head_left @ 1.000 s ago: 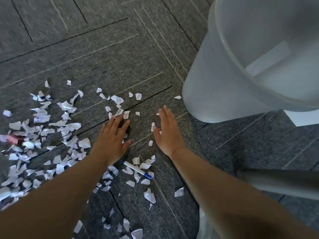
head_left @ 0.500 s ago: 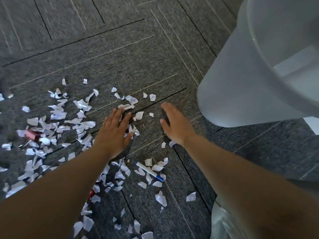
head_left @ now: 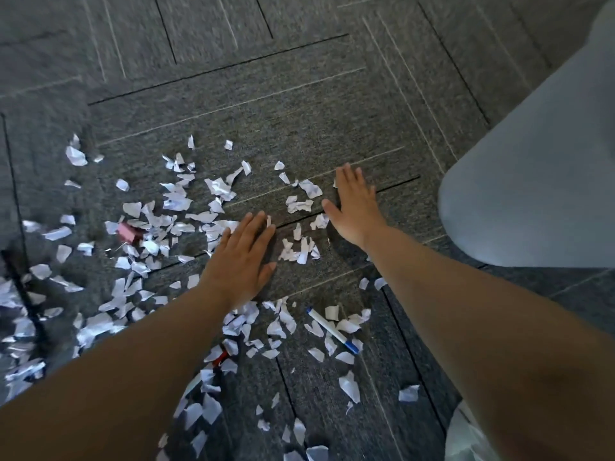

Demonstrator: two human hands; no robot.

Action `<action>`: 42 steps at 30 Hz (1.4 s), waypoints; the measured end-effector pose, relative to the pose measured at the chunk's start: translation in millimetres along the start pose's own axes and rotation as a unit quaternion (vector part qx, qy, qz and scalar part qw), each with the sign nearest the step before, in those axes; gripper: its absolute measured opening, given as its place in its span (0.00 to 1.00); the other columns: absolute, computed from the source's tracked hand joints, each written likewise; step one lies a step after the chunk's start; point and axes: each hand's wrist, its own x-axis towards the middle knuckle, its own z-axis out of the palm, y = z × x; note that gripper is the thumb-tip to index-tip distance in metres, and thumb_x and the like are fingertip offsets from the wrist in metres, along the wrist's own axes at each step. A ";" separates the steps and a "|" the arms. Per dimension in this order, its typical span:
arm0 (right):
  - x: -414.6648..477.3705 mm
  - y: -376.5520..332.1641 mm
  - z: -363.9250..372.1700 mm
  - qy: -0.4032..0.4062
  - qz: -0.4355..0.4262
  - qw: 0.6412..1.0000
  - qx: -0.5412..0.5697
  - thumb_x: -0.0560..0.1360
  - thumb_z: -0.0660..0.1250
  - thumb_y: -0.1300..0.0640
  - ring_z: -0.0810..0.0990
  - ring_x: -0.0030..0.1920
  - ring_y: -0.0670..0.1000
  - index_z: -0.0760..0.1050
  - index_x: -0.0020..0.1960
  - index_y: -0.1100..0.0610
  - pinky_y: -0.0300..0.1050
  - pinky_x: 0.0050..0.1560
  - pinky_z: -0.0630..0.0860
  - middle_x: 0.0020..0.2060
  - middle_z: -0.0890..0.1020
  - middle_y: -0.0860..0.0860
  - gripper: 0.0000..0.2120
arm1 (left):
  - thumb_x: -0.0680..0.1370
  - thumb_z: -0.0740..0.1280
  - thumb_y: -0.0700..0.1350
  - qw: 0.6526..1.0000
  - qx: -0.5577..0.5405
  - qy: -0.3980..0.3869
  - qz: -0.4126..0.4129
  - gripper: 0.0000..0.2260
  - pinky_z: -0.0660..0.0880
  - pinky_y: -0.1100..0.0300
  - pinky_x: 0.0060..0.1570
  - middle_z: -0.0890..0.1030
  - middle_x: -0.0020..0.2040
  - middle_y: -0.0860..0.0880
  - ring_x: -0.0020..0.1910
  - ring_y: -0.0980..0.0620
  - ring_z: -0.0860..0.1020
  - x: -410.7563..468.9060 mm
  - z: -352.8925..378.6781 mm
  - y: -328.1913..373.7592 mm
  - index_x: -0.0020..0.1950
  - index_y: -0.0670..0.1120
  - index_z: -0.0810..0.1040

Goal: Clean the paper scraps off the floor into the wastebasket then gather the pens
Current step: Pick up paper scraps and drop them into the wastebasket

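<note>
White paper scraps [head_left: 173,201] lie scattered over the grey carpet, thickest at the left and below my arms. A small clump of scraps [head_left: 301,251] sits between my hands. My left hand [head_left: 241,261] lies flat on the carpet, fingers together, holding nothing. My right hand [head_left: 354,206] is also flat and open, a little farther out, beside crumpled scraps [head_left: 299,204]. A white pen with a blue cap [head_left: 332,331] lies among scraps below my right forearm. A red pen [head_left: 220,358] peeks out beside my left forearm. The translucent wastebasket [head_left: 532,181] stands at the right.
A pink eraser-like block [head_left: 128,232] lies among the scraps at the left. Grey carpet tiles [head_left: 266,101] with dark seams stretch beyond my hands. A white plastic piece [head_left: 466,437] shows at the bottom right corner.
The view has shifted left, so the wastebasket sits farther right. My right hand has slid outward to the right of the crumpled scraps; scraps have bunched between the hands.
</note>
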 end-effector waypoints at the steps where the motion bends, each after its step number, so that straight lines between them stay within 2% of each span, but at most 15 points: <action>1: -1.1 -8.8 1.2 -0.013 -0.034 0.999 0.013 0.80 0.52 0.49 0.38 0.74 0.51 0.40 0.75 0.57 0.52 0.71 0.39 0.75 0.41 0.52 0.31 | 0.79 0.50 0.58 1.000 -0.004 0.003 -0.009 0.29 0.43 0.48 0.72 0.43 0.76 0.46 0.74 0.48 0.40 -0.8 -1.9 -6.3 0.75 0.46 0.46; 3: -11.2 -28.7 9.6 -0.040 -0.109 0.993 0.034 0.81 0.52 0.52 0.41 0.74 0.49 0.45 0.75 0.57 0.49 0.73 0.42 0.76 0.45 0.52 0.28 | 0.79 0.52 0.56 0.999 -0.012 0.021 -0.021 0.28 0.46 0.46 0.71 0.46 0.76 0.44 0.75 0.46 0.42 -2.3 -7.9 -19.7 0.75 0.46 0.49; 5: -29.5 -47.0 23.4 -0.037 -0.170 0.982 0.077 0.80 0.54 0.54 0.52 0.74 0.50 0.57 0.73 0.59 0.50 0.72 0.56 0.74 0.58 0.53 0.23 | 0.77 0.49 0.59 0.999 -0.009 0.034 -0.024 0.30 0.50 0.42 0.70 0.51 0.76 0.42 0.74 0.43 0.47 -2.5 -12.9 -33.2 0.74 0.45 0.54; 7: -47.9 -59.1 35.6 0.052 -0.220 0.968 0.105 0.78 0.57 0.55 0.72 0.64 0.56 0.74 0.62 0.61 0.53 0.56 0.75 0.62 0.76 0.57 0.17 | 0.76 0.47 0.60 0.999 -0.008 0.038 -0.027 0.31 0.54 0.39 0.69 0.54 0.75 0.40 0.74 0.40 0.50 -0.2 -19.9 -45.7 0.74 0.44 0.55; 9: -48.8 -62.4 36.6 0.148 -0.213 0.957 0.127 0.75 0.56 0.55 0.78 0.51 0.58 0.78 0.49 0.62 0.53 0.43 0.80 0.50 0.81 0.56 0.15 | 0.78 0.51 0.60 0.998 0.001 0.026 -0.050 0.30 0.50 0.41 0.71 0.48 0.76 0.42 0.74 0.41 0.44 5.2 -26.6 -55.8 0.75 0.47 0.50; 12: -19.8 -65.9 23.2 0.151 -0.157 0.970 0.109 0.77 0.58 0.58 0.70 0.63 0.60 0.73 0.59 0.63 0.58 0.60 0.71 0.62 0.74 0.60 0.14 | 0.78 0.54 0.57 0.998 -0.014 0.017 -0.058 0.30 0.46 0.42 0.70 0.42 0.76 0.45 0.74 0.43 0.39 20.1 -37.4 -62.9 0.75 0.50 0.46; 14: 5.2 -70.3 10.0 0.075 -0.122 0.989 0.047 0.79 0.58 0.57 0.53 0.73 0.56 0.58 0.72 0.60 0.53 0.71 0.57 0.74 0.57 0.56 0.24 | 0.78 0.54 0.58 0.998 -0.029 -0.004 -0.059 0.31 0.47 0.40 0.70 0.41 0.76 0.47 0.74 0.43 0.39 29.6 -40.8 -64.7 0.75 0.51 0.44; 18: 42.0 -81.7 -6.6 -0.039 -0.091 0.994 -0.051 0.80 0.55 0.53 0.41 0.74 0.53 0.44 0.75 0.57 0.52 0.73 0.47 0.75 0.43 0.53 0.29 | 0.78 0.54 0.59 0.997 -0.048 -0.035 -0.044 0.30 0.47 0.45 0.71 0.42 0.76 0.46 0.74 0.45 0.41 27.5 -31.7 -63.2 0.75 0.49 0.47; 23: 18.0 -80.2 19.7 -0.025 -0.158 0.987 0.001 0.80 0.55 0.57 0.46 0.74 0.51 0.55 0.74 0.59 0.49 0.73 0.51 0.75 0.50 0.52 0.24 | 0.78 0.60 0.50 0.997 -0.056 0.041 0.040 0.22 0.61 0.49 0.67 0.63 0.72 0.41 0.70 0.43 0.62 -1.0 -21.2 -71.5 0.70 0.42 0.65; 26: -30.2 -78.3 45.8 0.017 -0.243 0.969 0.053 0.77 0.57 0.56 0.69 0.67 0.54 0.71 0.65 0.60 0.52 0.62 0.72 0.66 0.71 0.56 0.18 | 0.75 0.64 0.48 0.992 -0.035 0.111 0.049 0.17 0.70 0.45 0.60 0.75 0.61 0.38 0.60 0.38 0.73 -9.5 -21.5 -84.2 0.60 0.40 0.74; 29: -57.3 -70.8 47.6 0.114 -0.238 0.962 0.069 0.76 0.56 0.54 0.78 0.55 0.53 0.77 0.56 0.58 0.50 0.50 0.78 0.57 0.79 0.54 0.16 | 0.77 0.58 0.54 0.994 -0.031 0.100 -0.044 0.25 0.54 0.40 0.68 0.60 0.72 0.41 0.72 0.37 0.55 -2.5 -26.1 -90.4 0.71 0.46 0.62; 31: -59.4 -55.7 42.8 0.184 -0.156 0.969 0.055 0.76 0.56 0.54 0.75 0.59 0.56 0.75 0.58 0.58 0.56 0.58 0.72 0.60 0.77 0.56 0.16 | 0.77 0.57 0.58 0.987 -0.070 0.071 -0.127 0.29 0.45 0.38 0.69 0.46 0.76 0.45 0.74 0.40 0.41 5.2 -29.2 -92.1 0.75 0.51 0.50; 33: -59.2 -33.6 37.2 0.224 -0.006 0.974 0.028 0.77 0.56 0.51 0.66 0.67 0.58 0.70 0.65 0.57 0.62 0.66 0.61 0.68 0.69 0.56 0.19 | 0.77 0.55 0.60 0.980 -0.104 0.034 -0.166 0.31 0.45 0.36 0.68 0.42 0.76 0.46 0.73 0.40 0.39 8.0 -29.1 -89.2 0.75 0.53 0.45; 37: -76.9 -6.6 42.8 0.183 0.199 0.962 0.028 0.79 0.53 0.48 0.48 0.74 0.54 0.55 0.74 0.55 0.65 0.70 0.44 0.75 0.53 0.53 0.25 | 0.77 0.54 0.61 0.985 -0.115 0.012 -0.128 0.32 0.42 0.43 0.70 0.41 0.76 0.46 0.73 0.41 0.39 -4.0 -15.7 -61.9 0.75 0.51 0.46; 42: -88.5 -24.0 68.3 0.141 0.147 0.979 0.028 0.79 0.47 0.45 0.40 0.74 0.52 0.49 0.75 0.53 0.55 0.73 0.40 0.75 0.47 0.52 0.27 | 0.74 0.47 0.64 0.997 -0.069 -0.017 -0.026 0.34 0.36 0.50 0.69 0.37 0.75 0.45 0.70 0.47 0.32 -17.6 2.6 -21.0 0.74 0.49 0.39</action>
